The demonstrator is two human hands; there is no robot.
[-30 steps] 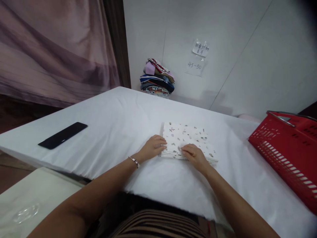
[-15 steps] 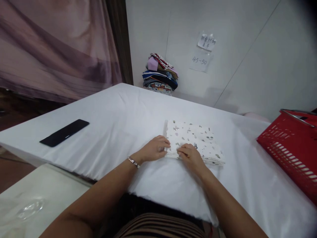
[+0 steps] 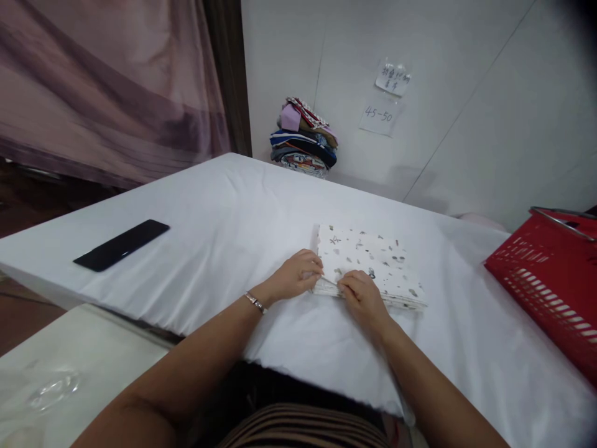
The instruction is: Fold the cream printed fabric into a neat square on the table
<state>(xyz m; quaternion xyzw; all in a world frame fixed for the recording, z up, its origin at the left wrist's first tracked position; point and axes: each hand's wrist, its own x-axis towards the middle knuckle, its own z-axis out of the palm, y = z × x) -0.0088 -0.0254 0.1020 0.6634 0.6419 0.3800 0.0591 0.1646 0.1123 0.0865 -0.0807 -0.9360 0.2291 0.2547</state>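
A folded white cloth with small grey and purple prints [image 3: 373, 264] lies flat on the white-covered table [image 3: 224, 211]. My left hand [image 3: 296, 277], a bracelet on its wrist, grips the cloth's near left corner with curled fingers. My right hand [image 3: 361, 295] pinches the near edge just beside it, fingers closed on the cloth's layers. Both hands sit close together at the cloth's front left.
A black phone [image 3: 121, 244] lies at the table's left. A red plastic basket [image 3: 550, 280] stands at the right edge. A stack of folded colourful clothes [image 3: 303, 140] sits at the far edge by the wall, under two paper notes [image 3: 385, 99].
My right hand has slid left along the cloth's near edge toward my left hand. The view has shifted slightly; the cloth stays in place.
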